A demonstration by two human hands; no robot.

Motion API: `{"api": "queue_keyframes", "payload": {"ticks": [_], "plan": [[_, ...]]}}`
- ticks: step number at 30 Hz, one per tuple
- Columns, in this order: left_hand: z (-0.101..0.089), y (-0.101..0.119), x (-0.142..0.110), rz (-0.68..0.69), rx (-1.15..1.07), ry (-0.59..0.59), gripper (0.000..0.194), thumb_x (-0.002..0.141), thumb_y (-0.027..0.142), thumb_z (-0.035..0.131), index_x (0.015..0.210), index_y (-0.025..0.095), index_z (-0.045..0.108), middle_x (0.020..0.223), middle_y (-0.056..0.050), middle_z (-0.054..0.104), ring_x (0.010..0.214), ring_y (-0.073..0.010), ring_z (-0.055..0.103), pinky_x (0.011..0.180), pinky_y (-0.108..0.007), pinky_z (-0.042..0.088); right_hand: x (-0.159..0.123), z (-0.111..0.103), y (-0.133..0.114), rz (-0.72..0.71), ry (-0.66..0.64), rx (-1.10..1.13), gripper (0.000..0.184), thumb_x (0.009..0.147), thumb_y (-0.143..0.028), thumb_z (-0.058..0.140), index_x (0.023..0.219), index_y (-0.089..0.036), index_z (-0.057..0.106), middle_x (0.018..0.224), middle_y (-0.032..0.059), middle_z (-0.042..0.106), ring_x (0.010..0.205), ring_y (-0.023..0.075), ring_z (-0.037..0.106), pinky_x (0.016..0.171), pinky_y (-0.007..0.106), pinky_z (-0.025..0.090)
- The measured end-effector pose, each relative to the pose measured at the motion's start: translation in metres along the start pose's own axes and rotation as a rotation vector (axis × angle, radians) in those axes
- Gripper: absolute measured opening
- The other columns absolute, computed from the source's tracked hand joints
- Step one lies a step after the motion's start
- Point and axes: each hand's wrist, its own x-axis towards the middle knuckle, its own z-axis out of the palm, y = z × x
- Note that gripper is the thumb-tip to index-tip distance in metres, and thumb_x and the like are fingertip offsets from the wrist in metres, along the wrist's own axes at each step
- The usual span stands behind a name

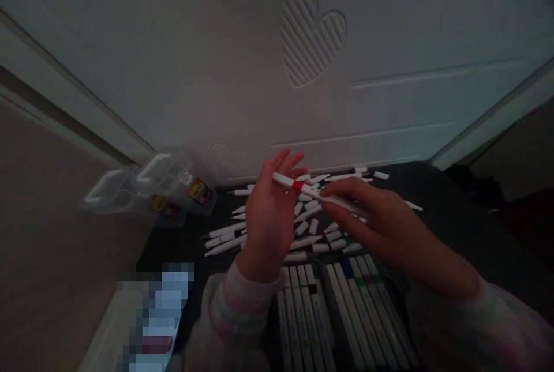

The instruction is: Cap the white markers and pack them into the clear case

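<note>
A white marker with a red band (298, 187) is pinched between the thumb and fingers of my right hand (381, 216). It slants across the front of my left hand (270, 216), its capped end up and to the left. My left hand is open, fingers stretched upward and palm turned toward the marker; whether the palm touches the cap I cannot tell. Behind and below both hands, many white markers and loose caps (314, 226) lie scattered on a dark tabletop (182, 251). My hands cover part of this pile.
Nearest me, two dark trays hold rows of white markers (298, 308), some with coloured bands. Two clear plastic cases (162, 181) with yellow labels stand at the left. A white panel with a ribbed heart (311, 32) rises behind the table. A pixelated bright patch (162, 320) is lower left.
</note>
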Motion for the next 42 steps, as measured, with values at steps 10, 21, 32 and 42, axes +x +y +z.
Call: {"api": "queue_keyframes", "payload": {"ticks": [10,21,32,42], "plan": [[-0.015,0.018,-0.005,0.162,1.000,-0.241,0.032,0.086,0.036,0.039,0.113,0.024,0.052,0.065,0.003,0.053,0.061,-0.0120,0.046,0.057,-0.024,0.036,0.001,-0.005,0.003,0.123,-0.086,-0.023,0.021,0.085,-0.032,0.041,0.094,-0.019,0.054,0.077,0.0024,0.063,0.065,0.0133,0.057,0.056,0.024,0.040],[-0.017,0.035,-0.006,0.133,1.047,-0.315,0.016,0.079,0.030,0.051,0.072,0.018,0.057,0.062,0.003,0.052,0.057,-0.0108,0.046,0.054,-0.021,0.033,0.001,-0.010,0.003,0.043,-0.074,-0.027,0.022,0.085,-0.031,0.043,0.094,-0.018,0.059,0.084,0.0040,0.064,0.074,0.0143,0.058,0.064,0.025,0.042],[-0.013,0.050,-0.018,0.191,1.456,-0.568,0.024,0.082,0.035,0.048,0.070,0.017,0.059,0.057,0.003,0.053,0.053,-0.0113,0.044,0.051,-0.022,0.027,-0.005,-0.026,0.004,0.046,-0.190,-0.008,0.022,0.081,-0.032,0.049,0.088,-0.017,0.064,0.076,0.0028,0.066,0.063,0.0118,0.058,0.054,0.021,0.041],[-0.015,0.055,-0.023,0.058,1.085,-0.740,0.033,0.087,0.032,0.033,0.079,0.019,0.062,0.064,-0.002,0.055,0.063,-0.0162,0.049,0.062,-0.026,0.033,-0.007,-0.035,0.004,0.009,-0.168,0.091,0.017,0.077,-0.031,0.055,0.082,-0.018,0.065,0.073,0.0006,0.066,0.062,0.0104,0.058,0.055,0.020,0.041]]}}
